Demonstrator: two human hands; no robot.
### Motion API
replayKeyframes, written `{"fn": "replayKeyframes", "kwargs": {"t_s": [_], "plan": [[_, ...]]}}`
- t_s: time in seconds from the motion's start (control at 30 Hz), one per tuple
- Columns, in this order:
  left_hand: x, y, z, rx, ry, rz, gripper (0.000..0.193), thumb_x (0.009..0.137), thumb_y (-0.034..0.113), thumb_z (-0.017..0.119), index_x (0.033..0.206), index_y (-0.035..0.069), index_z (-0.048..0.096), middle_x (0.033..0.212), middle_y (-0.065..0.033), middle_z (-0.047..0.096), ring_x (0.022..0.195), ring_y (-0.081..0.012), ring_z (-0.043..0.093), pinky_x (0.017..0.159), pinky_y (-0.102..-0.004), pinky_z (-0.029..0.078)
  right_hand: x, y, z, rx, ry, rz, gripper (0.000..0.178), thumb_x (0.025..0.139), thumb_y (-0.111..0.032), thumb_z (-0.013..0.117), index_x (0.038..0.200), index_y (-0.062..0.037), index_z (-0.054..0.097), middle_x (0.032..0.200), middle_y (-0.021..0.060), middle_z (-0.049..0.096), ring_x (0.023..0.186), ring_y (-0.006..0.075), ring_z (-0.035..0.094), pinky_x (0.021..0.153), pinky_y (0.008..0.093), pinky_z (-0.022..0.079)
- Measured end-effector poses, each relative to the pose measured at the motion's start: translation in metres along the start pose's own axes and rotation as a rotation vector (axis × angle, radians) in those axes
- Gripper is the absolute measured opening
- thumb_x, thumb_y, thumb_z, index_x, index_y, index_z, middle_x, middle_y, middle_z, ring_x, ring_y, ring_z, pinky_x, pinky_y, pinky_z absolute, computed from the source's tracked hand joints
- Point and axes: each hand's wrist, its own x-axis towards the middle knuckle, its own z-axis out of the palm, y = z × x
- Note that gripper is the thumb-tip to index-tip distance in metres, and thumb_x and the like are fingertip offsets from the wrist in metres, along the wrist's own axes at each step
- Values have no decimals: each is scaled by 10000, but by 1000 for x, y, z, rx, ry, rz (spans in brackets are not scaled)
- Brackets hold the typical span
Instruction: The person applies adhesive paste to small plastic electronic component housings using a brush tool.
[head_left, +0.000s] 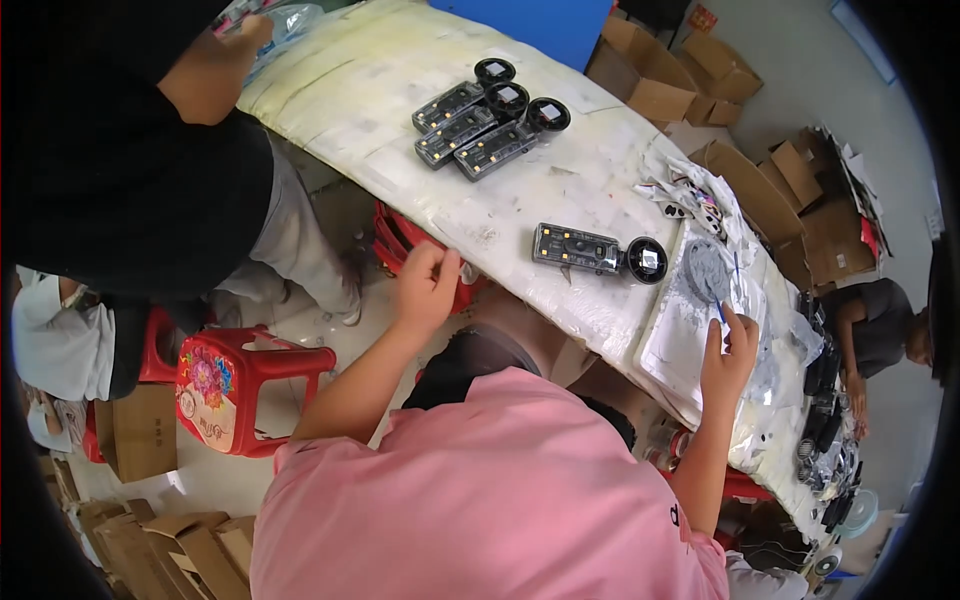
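Observation:
My right hand (pixel 730 358) is closed on a thin blue stick (pixel 723 311), whose far end meets a round patch of grey paste (pixel 706 270). This paste lies in a white tray (pixel 672 355) at the right part of the table. My left hand (pixel 427 287) is at the table's near edge, its fingers curled together; what they hold, if anything, cannot be made out. Between my hands, a flat black device (pixel 577 248) with small yellow squares lies on the table, a round black part (pixel 646 260) at its right end.
Several similar black devices (pixel 492 148) lie together farther back on the pale covered table (pixel 370 80). Crumpled white scraps (pixel 705 190) sit behind the tray. A red stool (pixel 250 385) stands at left, near a co-worker in black (pixel 130 190). Another person (pixel 875 335) is at right, near cardboard boxes (pixel 780 200).

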Motion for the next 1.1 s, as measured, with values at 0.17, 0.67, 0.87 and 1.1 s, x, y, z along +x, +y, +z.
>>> {"fn": "replayKeyframes", "kwargs": {"t_s": [0.17,0.67,0.87,1.1], "plan": [[-43,-130,55,141,-275,-419,273,885,242,534,948,17,676,888,-253,650,838,-396,642,688,-450,478,-11,-7,-7,55,36,-41,263,840,10,625,1097,-33,664,977,117,566,826,214,540,663,293,437],[-9,-180,115,-64,-470,-754,364,899,233,502,1166,6,602,1098,-193,653,988,-313,628,835,-434,499,-35,23,-53,54,72,210,198,906,29,555,1090,42,629,1000,69,530,860,136,491,737,230,397],[-33,-173,39,-402,-211,-1025,406,914,249,483,1201,-21,579,1152,-190,641,1059,-302,614,887,-447,486,-3,4,-25,160,48,101,193,895,53,554,1074,53,628,1017,92,543,924,164,522,811,240,413],[-6,-86,-94,-1153,-390,-951,376,878,252,503,1157,26,616,1079,-130,670,1010,-253,633,944,-363,488,8,-27,9,278,27,-24,202,841,70,590,1014,-6,661,947,101,576,889,215,562,787,287,445]]}}
